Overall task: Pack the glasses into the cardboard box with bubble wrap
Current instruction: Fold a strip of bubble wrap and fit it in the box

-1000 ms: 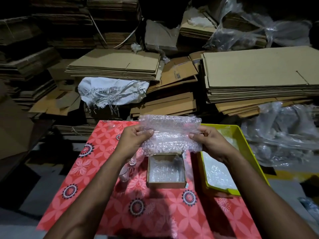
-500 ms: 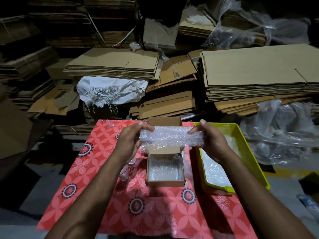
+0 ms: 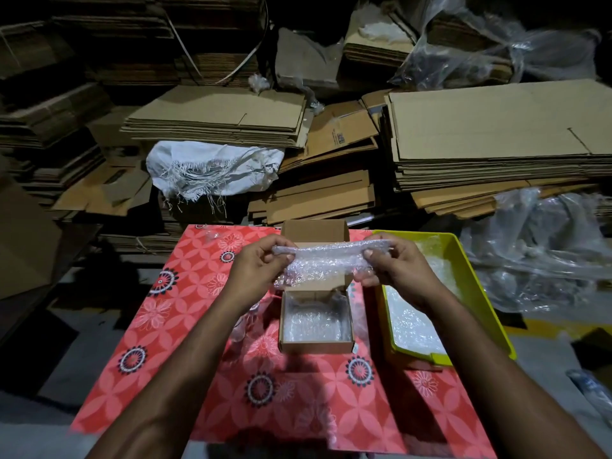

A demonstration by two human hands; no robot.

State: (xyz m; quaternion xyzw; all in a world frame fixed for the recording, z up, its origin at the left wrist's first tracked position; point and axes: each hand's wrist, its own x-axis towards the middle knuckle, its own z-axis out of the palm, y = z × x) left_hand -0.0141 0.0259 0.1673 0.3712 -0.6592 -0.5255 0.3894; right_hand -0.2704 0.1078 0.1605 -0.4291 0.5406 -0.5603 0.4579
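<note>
Notably, the desk (image 3: 212, 376), covered in a red flower-patterned cloth, carried the work area below both grips. On it, under and outboard of the right hand, stood the yellow tray (image 3: 477, 293) with clear wrap inside. Directly beneath the span between the two grips sat the cardboard box (image 3: 316, 346), lid flap raised on its far side, with a layer of bubble wrap already lining its floor.

The bubble wrap piece (image 3: 323, 261) was held in the air between the hands, above the rear edge of the box. The left hand (image 3: 256, 271) pinched its left end between thumb and curled fingers; the right hand (image 3: 395, 270) pinched its right end likewise. Both grips were closed on the wrap.

Change over the preceding second: the piece went from a broad, upright sheet to a narrow, bunched band, and it dropped closer to the box. Judgement: the sheet was being folded or rolled into a pad for the box or to receive a glass.

Orientation: the long axis of the band ran grip to grip, level, across the width of the box.

Glasses (image 3: 243, 326) showed only as faint clear shapes below the left forearm, beside the box; their number could not be told.
</note>
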